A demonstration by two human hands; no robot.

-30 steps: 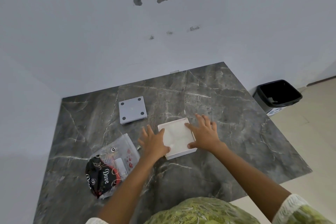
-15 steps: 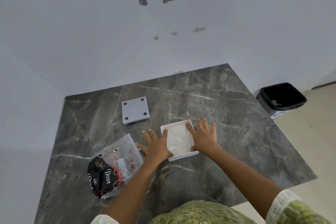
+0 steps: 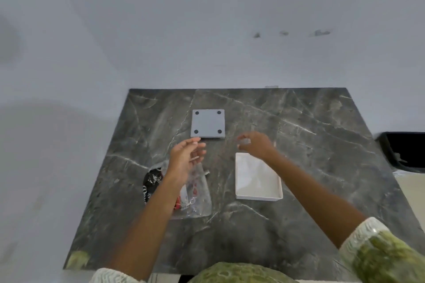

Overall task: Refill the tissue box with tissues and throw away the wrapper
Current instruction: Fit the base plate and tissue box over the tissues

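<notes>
Crinkly clear wrapper is lying at 8 o'clock on the counter, likely light and slippery, best pinched at an edge. Left hand is hovering open; right hand's grip cannot be told. Box is sitting at 3 o'clock.

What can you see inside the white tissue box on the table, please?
The white tissue box lies open side up with white tissues filling it. Whatever is under that top layer is covered. Neither hand is touching it.
</notes>
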